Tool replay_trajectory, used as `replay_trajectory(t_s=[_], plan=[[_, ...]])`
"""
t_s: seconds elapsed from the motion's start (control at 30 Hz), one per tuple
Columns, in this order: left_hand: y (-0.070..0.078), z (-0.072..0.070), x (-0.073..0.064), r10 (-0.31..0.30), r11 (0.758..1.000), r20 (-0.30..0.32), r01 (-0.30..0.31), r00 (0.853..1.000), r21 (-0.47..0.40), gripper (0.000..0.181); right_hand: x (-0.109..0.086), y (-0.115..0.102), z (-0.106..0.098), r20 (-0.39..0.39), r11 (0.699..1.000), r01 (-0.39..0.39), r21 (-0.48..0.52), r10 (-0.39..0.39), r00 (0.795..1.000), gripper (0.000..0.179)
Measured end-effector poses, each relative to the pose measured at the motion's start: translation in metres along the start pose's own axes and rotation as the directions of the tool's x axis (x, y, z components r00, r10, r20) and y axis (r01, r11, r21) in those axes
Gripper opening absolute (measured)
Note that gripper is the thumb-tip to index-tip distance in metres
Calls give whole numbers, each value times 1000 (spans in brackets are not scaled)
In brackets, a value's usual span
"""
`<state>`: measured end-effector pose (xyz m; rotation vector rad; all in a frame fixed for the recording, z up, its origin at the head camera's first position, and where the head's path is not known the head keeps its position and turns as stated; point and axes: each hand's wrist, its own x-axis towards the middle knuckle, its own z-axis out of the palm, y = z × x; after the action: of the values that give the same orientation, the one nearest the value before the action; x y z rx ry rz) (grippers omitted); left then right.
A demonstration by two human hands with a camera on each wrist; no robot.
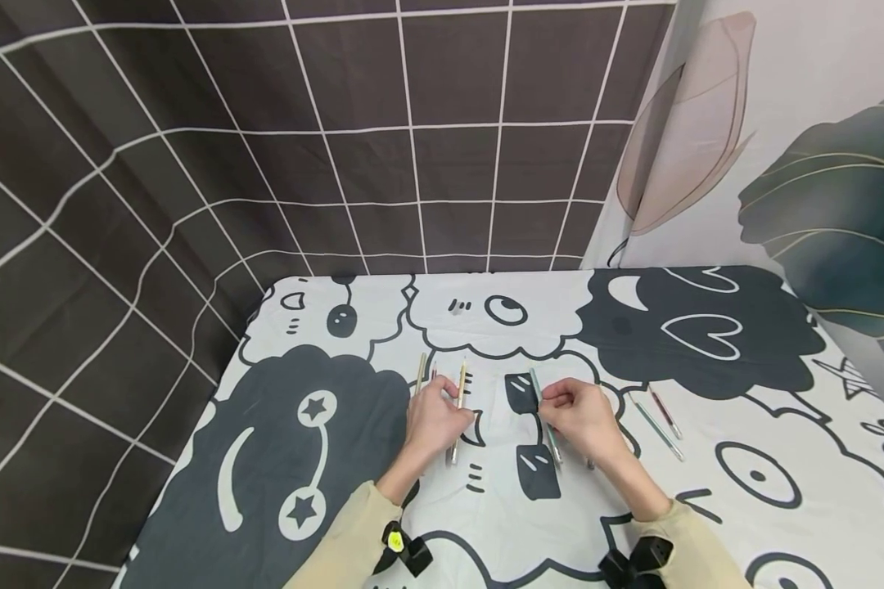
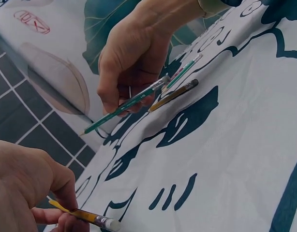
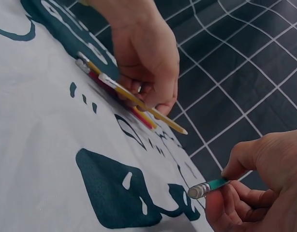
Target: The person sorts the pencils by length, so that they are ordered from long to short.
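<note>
My left hand [image 1: 436, 421] pinches a yellow pencil [image 1: 462, 378] between thumb and fingers, its white eraser [image 2: 112, 224] toward me. Beneath that hand, another yellow pencil [image 1: 421, 372] and a red pencil [image 3: 141, 119] lie side by side on the cloth. To the right, my right hand [image 1: 582, 415] pinches a green pencil [image 2: 120, 109] near its eraser half; its pale eraser [image 3: 193, 192] faces the right wrist camera. A brownish-yellow pencil [image 2: 173, 95] lies below the right hand, mostly hidden in the head view.
Right of my right hand, a green pencil [image 1: 657, 427] and a red pencil [image 1: 666, 411] lie on the black-and-white cartoon cloth [image 1: 486, 523]. A dark grid-patterned curtain [image 1: 354, 164] hangs behind and at left; a leaf-printed curtain [image 1: 796, 74] hangs at right.
</note>
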<state>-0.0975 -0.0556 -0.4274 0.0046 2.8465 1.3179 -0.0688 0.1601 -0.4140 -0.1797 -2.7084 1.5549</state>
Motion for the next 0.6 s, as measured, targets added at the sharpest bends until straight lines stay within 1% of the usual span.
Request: replay_trajectory(t_s=[0.13,0.27,0.37,0.6], plan=[[-1,-2,0,1,1000,-3,-1,1000,7,22,0,-3,6,4,1000,13,13,-13,1000,14],[-2,-3,0,-6,1000,-5,6,1000,12,23,0,-5,13,9,1000,-2,13,2,1000,13],[-3,-4,-1,2,1000,-7,-1,1000,16,24,1,-6,19,8,1000,-5,4,5,1000,12],[-4,-4,-3,30,999,-1,-30,1000,30,24,1,-11,32,16,999,15,34,-16,1000,11]])
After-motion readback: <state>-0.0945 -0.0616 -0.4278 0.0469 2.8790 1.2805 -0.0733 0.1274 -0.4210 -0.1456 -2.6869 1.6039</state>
